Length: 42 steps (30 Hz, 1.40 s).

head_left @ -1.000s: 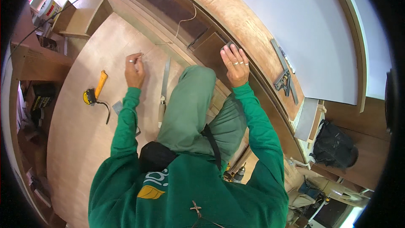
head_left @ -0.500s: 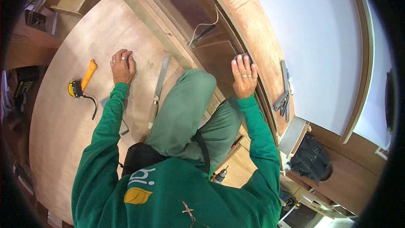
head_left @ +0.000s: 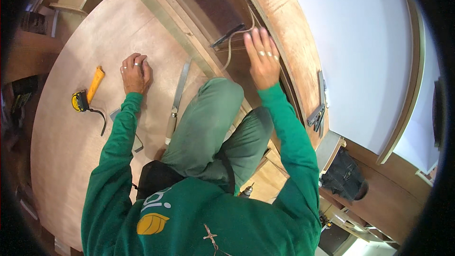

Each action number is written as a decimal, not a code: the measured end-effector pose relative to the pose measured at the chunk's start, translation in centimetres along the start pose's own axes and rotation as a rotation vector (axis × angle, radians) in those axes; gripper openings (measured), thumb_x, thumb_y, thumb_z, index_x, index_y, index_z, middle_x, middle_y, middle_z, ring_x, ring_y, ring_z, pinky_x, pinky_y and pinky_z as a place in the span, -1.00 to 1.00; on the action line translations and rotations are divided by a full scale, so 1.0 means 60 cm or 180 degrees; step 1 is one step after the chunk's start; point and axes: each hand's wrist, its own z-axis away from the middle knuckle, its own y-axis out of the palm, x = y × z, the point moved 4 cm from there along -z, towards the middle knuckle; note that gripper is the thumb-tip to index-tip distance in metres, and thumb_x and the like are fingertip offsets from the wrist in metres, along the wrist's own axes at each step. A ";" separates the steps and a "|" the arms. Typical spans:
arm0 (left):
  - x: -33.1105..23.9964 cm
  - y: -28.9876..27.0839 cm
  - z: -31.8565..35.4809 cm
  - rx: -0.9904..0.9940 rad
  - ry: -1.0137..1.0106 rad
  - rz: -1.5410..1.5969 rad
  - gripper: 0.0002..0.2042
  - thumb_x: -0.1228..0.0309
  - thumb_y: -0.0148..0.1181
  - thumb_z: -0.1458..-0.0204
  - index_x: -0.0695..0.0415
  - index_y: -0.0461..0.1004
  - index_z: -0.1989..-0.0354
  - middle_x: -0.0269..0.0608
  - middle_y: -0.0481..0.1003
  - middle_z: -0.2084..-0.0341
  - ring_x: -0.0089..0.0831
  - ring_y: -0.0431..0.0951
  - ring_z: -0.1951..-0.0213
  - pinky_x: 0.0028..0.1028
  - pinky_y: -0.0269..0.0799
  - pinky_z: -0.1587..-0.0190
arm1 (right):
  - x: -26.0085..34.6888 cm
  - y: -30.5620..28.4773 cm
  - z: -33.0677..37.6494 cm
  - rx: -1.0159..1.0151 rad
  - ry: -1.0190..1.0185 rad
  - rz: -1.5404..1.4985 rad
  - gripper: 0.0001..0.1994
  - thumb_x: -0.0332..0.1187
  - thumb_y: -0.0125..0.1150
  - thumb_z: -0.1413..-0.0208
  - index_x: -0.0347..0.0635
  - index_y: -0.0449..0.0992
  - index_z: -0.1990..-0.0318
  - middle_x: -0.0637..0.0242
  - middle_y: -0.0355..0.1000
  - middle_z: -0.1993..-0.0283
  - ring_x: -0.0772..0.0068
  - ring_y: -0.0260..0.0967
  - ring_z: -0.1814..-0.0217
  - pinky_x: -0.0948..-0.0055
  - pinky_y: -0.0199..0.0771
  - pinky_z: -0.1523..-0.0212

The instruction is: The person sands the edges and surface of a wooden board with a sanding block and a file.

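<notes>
Beside the inner edge of a curved, pale wooden rim (head_left: pixel 299 38), the person's right hand (head_left: pixel 263 58) reaches forward, fingers straight and slightly blurred; whether it grips anything underneath cannot be told. The step looks like working along that edge, and the next move would likely call for even, flat pressure following the bend. The left hand (head_left: pixel 135 74) rests loosely curled on a smooth, round-edged wooden panel (head_left: pixel 76 161), its palm hidden, grasp unclear. Nearby lie a long flat metal blade with a pale handle (head_left: pixel 178 96) and a rounded yellow-and-black tape measure (head_left: pixel 80 101).
</notes>
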 end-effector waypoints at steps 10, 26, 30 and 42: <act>0.003 0.003 0.006 -0.0001 -0.0060 0.0084 -0.75 0.40 0.19 -0.08 0.04 0.54 0.05 -0.19 0.47 0.00 -0.13 0.43 -0.09 -0.14 0.29 -0.16 | -0.012 -0.024 0.101 0.0102 0.0206 -0.0041 -0.46 -0.65 0.04 -0.15 -0.06 0.45 -0.30 0.19 0.31 -0.43 0.14 0.18 -0.52 0.11 0.26 -0.41; -0.008 -0.005 0.009 -0.0016 -0.0008 0.0069 -0.76 0.40 0.20 -0.04 0.07 0.52 0.09 -0.14 0.48 0.02 -0.08 0.41 -0.08 -0.09 0.29 -0.17 | -0.007 -0.018 0.067 -0.0050 0.0298 -0.0120 -0.44 -0.62 0.07 -0.12 -0.04 0.42 -0.31 0.25 0.30 -0.44 0.20 0.18 -0.51 0.13 0.25 -0.43; -0.014 0.005 0.004 -0.0042 0.0085 0.0098 -0.77 0.40 0.20 -0.04 0.07 0.53 0.10 -0.14 0.48 0.02 -0.08 0.41 -0.08 -0.10 0.29 -0.16 | 0.006 0.023 -0.045 -0.0250 0.0205 -0.0285 -0.47 -0.56 0.07 -0.15 -0.05 0.42 -0.31 0.22 0.29 -0.44 0.17 0.17 -0.52 0.11 0.22 -0.45; -0.016 0.001 0.010 -0.0097 0.0170 -0.0014 -0.76 0.38 0.20 -0.02 0.10 0.53 0.13 -0.12 0.48 0.05 -0.05 0.41 -0.07 -0.08 0.29 -0.15 | -0.029 -0.070 0.260 0.0083 0.0533 -0.0184 -0.43 -0.64 0.08 -0.12 0.01 0.47 -0.30 0.26 0.31 -0.44 0.19 0.20 -0.51 0.10 0.27 -0.42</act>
